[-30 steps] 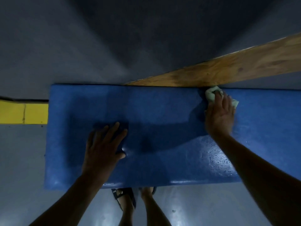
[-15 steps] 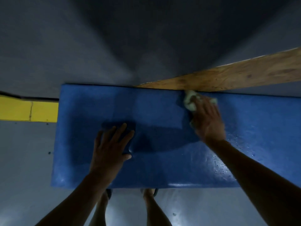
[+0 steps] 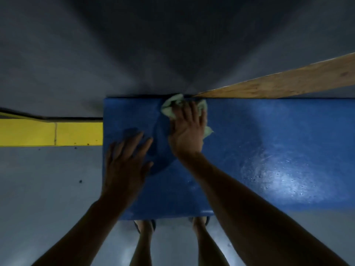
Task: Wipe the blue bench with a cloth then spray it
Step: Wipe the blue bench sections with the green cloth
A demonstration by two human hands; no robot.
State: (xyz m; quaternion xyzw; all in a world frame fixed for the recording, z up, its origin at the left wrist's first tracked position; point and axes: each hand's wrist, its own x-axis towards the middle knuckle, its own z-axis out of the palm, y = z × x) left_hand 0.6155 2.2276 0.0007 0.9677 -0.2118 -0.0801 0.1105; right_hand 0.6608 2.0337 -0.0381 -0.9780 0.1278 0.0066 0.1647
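At the bottom of the frame the person's two legs and feet [image 3: 146,225] stand on the grey floor [image 3: 48,189], just at the near edge of the blue bench [image 3: 269,150], which fills the middle and right of the picture. Its padded tabletop looks soft: it dimples under the left hand [image 3: 124,166], which lies flat with fingers spread, pressing down near the left end, holding nothing. Lower right, the vinyl shines with a wet sheen and small droplets, so I judge it slick there and likely to let a palm slide.

Further up, at centre, the right hand [image 3: 189,131] presses the pale green cloth [image 3: 171,107] against the far edge of the tabletop, fingers extended over it rather than clearly curled round it. The cloth is crumpled, bulging out past the fingertips and at the right side of the hand. It looks light and limp, so it will bunch and slip unless kept under a flat palm; gathering the loose corners under the fingers would give the surest hold.

Beyond the bench, a wooden plank [image 3: 288,85] runs from the far edge toward the upper right. A yellow strip [image 3: 51,133] lies at the left. The grey wall [image 3: 115,45] fills the top. No spray bottle is in view, so the wiping step seems unfinished.
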